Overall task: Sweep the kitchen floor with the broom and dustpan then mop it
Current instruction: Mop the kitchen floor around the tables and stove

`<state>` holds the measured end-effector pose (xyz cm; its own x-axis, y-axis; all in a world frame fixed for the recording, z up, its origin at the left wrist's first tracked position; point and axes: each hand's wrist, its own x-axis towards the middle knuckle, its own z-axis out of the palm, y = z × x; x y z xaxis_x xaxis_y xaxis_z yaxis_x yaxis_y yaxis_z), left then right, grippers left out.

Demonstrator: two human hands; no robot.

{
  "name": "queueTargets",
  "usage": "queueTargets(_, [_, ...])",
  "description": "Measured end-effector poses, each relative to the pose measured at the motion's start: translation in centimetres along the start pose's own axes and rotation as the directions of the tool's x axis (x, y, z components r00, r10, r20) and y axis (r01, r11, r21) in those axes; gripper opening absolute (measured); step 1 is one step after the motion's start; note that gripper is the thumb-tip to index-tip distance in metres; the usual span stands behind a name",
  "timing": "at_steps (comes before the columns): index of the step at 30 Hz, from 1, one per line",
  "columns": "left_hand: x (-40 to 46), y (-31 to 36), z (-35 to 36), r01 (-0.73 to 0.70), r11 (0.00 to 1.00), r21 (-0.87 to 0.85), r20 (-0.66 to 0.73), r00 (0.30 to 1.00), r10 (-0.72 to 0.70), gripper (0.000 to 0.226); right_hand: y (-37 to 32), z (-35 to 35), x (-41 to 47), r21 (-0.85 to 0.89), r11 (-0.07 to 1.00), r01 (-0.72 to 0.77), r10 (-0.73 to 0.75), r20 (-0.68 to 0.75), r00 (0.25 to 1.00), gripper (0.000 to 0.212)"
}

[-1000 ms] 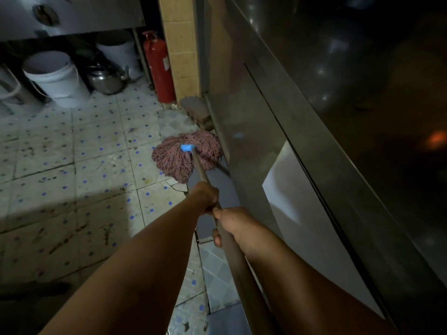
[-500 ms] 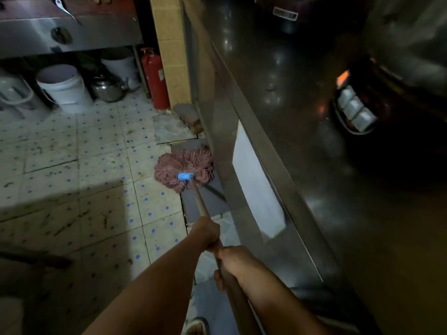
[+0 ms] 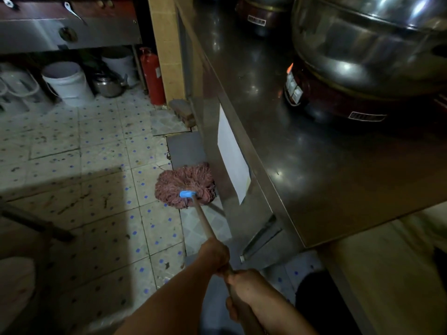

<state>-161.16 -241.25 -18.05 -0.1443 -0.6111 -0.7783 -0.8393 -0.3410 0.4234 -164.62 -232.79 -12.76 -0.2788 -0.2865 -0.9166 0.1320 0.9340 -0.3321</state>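
My fingers are curled round the mop handle [image 3: 205,224], left hand [image 3: 214,256] ahead of right hand [image 3: 246,290]. The tiled floor [image 3: 96,189] (stained, blue-dotted) carries the steel worktop [image 3: 302,165]; against its base rests the reddish mop head [image 3: 185,186].

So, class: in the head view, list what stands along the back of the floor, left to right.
White plastic bucket → round steel kettle → second white bucket behind it → red gas cylinder → yellow tiled pillar.
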Motion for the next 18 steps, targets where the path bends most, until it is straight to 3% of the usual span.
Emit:
queueTargets(8, [6.3,1.7,-4.3,-0.014,1.0,0.014,-0.051,0.999,0.014,0.037,-6.6,2.1,3.9,0.024,1.0,0.02,-0.019,-0.044,0.999,0.022])
queueTargets(18, [19.2,5.9,-15.5,-0.048,0.998,-0.028,-0.126,0.991,0.045,0.039,-21.9,6.0,10.1,0.072,0.995,0.064,-0.067,0.032,0.997,0.016])
